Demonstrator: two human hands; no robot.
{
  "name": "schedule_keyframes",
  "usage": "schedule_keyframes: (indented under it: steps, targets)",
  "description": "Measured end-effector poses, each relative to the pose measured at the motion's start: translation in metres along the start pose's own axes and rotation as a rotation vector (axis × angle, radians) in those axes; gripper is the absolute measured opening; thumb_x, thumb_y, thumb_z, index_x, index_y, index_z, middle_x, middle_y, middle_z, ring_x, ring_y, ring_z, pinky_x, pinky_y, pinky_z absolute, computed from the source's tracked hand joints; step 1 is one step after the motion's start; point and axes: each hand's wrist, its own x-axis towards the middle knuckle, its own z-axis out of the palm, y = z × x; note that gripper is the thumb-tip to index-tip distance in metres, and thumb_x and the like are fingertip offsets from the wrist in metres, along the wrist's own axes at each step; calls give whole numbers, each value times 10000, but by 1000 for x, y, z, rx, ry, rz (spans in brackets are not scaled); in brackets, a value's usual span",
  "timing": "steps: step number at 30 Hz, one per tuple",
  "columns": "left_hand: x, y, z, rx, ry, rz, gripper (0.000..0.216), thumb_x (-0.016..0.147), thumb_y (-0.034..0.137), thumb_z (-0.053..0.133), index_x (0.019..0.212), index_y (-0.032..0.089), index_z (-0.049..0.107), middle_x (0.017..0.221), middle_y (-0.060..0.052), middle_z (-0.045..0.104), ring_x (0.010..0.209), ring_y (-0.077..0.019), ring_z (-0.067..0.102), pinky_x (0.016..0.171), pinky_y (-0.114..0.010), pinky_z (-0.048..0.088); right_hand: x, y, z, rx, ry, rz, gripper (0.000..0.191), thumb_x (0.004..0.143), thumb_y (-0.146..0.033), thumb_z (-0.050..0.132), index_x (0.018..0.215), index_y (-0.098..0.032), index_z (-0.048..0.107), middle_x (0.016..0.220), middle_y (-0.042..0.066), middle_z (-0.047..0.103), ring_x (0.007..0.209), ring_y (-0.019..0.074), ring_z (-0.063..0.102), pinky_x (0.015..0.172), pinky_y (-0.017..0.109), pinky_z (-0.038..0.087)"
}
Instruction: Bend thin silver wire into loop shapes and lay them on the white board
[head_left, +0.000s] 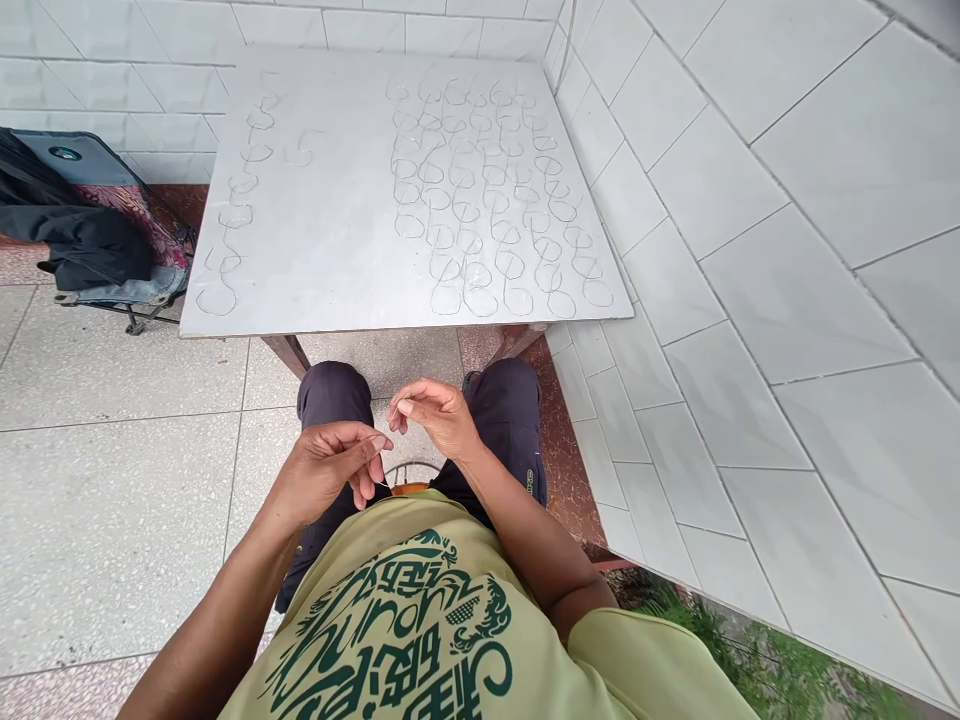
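Over my lap, my left hand [334,462] is closed in a pinch, thumb against the forefinger. A thin wire-like strand [385,485] shows just below its fingers. My right hand [435,412], a little farther forward and to the right, also pinches with thumb and forefinger. Something very fine seems to be at its fingertips, too thin to make out clearly. The fingertips of the two hands are close but apart. Beyond my knees, many thin loops [466,210], like fine wire, lie in rows on the white tabletop [337,250].
A wavy column of similar thin curves [240,215] runs along the tabletop's left side. To the left stands a folding chair [112,160] with dark cloth on it. A white tiled wall [750,300] closes off the right side. An orange item [410,489] sits between my thighs.
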Motion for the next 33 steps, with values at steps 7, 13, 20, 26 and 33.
schedule_keyframes:
  steps: [7,13,20,26,33]
  targets:
    - [-1,-1,-1,57,40,0,337,822,491,813,799,163,734,638,-15,692,454,-125,612,392,-229,518,0,3,3,-36,70,33,252,868,-420,829,940,-185,772,820,40,759,699,149,681,640,294,534]
    - [1,-10,3,205,229,106,275,926,430,701,857,168,752,663,-13,705,498,-116,631,459,-219,549,1,-6,-1,-51,6,92,367,882,-511,796,1034,-186,719,944,70,766,854,183,719,671,287,556]
    - [9,-15,5,175,355,179,258,935,405,691,926,155,753,717,-20,719,550,-133,666,509,-243,587,-17,4,-1,-334,-16,159,401,970,-567,663,951,-171,730,772,36,746,648,131,671,630,258,540]
    - [17,-24,1,106,339,200,465,902,486,741,1195,127,722,839,-56,758,630,-157,701,558,-285,617,-20,21,3,-599,139,43,405,1047,-521,541,1109,-196,774,696,3,728,572,118,655,613,239,527]
    - [15,-44,4,167,417,215,475,936,472,698,1265,128,710,870,-63,772,661,-160,721,607,-293,629,-14,19,5,-794,144,-81,407,1080,-475,485,1169,-213,784,566,-41,606,507,116,566,620,248,487]
